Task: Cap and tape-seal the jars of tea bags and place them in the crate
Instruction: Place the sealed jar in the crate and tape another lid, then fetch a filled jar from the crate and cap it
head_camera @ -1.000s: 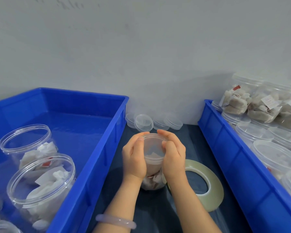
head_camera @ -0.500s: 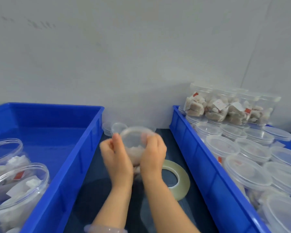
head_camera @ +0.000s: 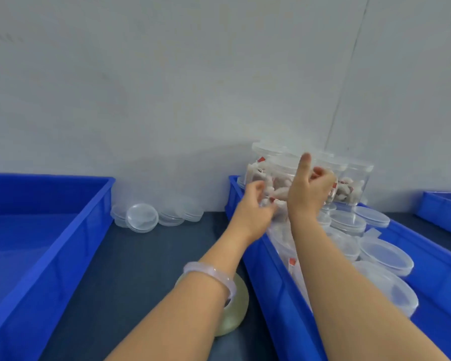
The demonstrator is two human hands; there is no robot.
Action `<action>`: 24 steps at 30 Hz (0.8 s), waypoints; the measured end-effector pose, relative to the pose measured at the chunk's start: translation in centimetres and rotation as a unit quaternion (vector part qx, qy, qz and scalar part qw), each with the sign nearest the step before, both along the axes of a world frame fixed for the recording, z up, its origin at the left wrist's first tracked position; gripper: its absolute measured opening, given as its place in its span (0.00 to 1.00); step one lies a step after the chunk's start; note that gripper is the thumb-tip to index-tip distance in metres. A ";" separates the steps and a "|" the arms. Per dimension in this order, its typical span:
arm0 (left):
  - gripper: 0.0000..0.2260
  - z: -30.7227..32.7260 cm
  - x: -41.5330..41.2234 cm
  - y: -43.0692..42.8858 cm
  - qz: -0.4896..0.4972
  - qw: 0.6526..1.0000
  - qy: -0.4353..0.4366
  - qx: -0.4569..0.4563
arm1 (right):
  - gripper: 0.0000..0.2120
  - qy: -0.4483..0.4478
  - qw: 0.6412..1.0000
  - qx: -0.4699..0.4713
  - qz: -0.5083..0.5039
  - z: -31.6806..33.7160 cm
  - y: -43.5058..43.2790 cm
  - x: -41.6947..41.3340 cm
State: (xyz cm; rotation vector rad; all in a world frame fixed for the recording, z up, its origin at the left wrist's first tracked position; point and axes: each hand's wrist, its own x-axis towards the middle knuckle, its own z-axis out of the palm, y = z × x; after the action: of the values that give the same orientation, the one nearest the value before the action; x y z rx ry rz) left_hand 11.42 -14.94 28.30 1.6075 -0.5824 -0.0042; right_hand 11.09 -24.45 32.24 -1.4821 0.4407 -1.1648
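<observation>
We see the left crate [head_camera: 50, 256] and right crate [head_camera: 271, 295] in moulded blue plastic, smooth with a soft sheen. The held jar [head_camera: 284, 168] is clear, glossy plastic; the tea bags [head_camera: 280, 192] inside look white and matt, paper or fine mesh. The capped jars [head_camera: 385, 256] carry translucent, faintly frosted plastic lids, as do the loose lids [head_camera: 141, 217]. The tape roll [head_camera: 237, 308] is shiny, yellowish clear film. The counter [head_camera: 141, 269] is dark and matt, the wall [head_camera: 167, 87] pale and matt, the bracelet [head_camera: 211, 276] milky and polished.

tape roll [head_camera: 237, 308]: half under left forearm [head_camera: 193, 298] | held jar [head_camera: 278, 187]: blurred | left crate [head_camera: 71, 256]: cropped
</observation>
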 end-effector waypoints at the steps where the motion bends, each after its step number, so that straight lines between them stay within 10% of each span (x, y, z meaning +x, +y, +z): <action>1: 0.24 -0.6 0.2 -0.5 0.002 0.999 -0.025 0.034 | 0.29 0.025 0.999 -0.021 -0.003 -0.9 -0.6 0.2; 6: 0.30 -0.9 1.0 -1.9 0.019 0.987 -0.047 0.153 | 0.34 0.143 0.986 -0.078 -0.043 -2.9 -1.1 1.2; 12: 0.21 -1.7 0.8 -2.1 0.010 0.982 -0.029 0.186 | 0.13 0.252 0.955 -0.153 -0.006 -3.8 -1.2 1.4; 24: 0.28 2.1 1.0 10.1 0.159 0.943 -0.075 0.281 | 0.15 0.225 0.862 -0.442 0.102 -2.2 8.4 1.4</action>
State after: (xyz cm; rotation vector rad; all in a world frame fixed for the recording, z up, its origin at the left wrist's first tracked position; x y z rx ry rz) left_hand 12.44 -4.84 30.42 2.2633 -0.4518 0.2118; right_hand 12.48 -16.06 30.01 -2.5606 0.0168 -0.8594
